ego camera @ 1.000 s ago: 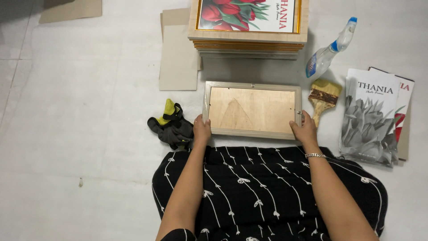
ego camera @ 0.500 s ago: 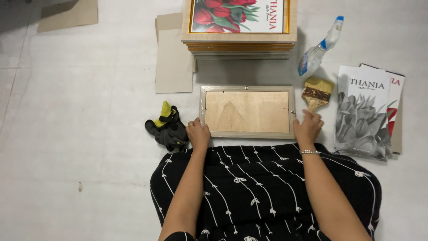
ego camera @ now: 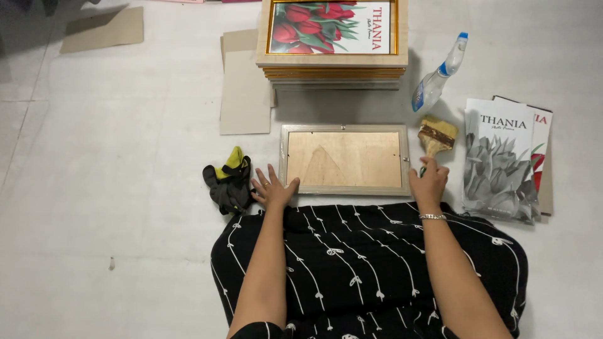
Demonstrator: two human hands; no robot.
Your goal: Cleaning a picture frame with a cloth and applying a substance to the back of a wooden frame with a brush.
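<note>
A picture frame [ego camera: 344,159] is laid face down on the floor, between the two hands. Its near left corner is touched by the left hand [ego camera: 271,190], which is spread flat and open. A paintbrush [ego camera: 434,139] is gripped by the closed right hand [ego camera: 428,184], it seems by the handle. Dark gloves [ego camera: 228,181] are seen just left of the left hand. A spray bottle [ego camera: 438,75] and a stack of frames [ego camera: 331,65] are found farther away.

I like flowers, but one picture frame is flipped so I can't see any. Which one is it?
The picture frame lying alone between the two hands, nearest the lap. It shows only its plain wooden backing, while the stack of frames behind it has red tulips on top.
</note>
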